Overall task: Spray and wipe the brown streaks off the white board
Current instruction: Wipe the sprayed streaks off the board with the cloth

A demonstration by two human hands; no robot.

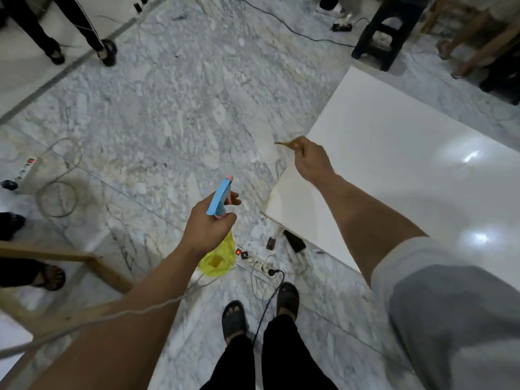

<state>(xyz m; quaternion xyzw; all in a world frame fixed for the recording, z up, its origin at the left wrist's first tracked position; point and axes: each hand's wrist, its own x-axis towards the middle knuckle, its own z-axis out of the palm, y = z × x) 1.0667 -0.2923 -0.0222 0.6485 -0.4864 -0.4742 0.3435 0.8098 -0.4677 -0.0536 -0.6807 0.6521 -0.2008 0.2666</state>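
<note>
Fingers grip bottle [222, 201] left, pinch brown-stained cloth [287, 143] right.
Board [394, 153] looks clean; probably nearly done.

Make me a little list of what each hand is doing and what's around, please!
left hand: grips the spray bottle, blue trigger head up, yellow body hanging below
right hand: pinches a thin, brown-stained, see-through sheet beside the board's edge
white board: glossy, lies to the right; no brown streaks visible on the part shown
floor: grey marble, power strip and cables near the feet
spraying: nozzle points away from the board, over the floor
</note>
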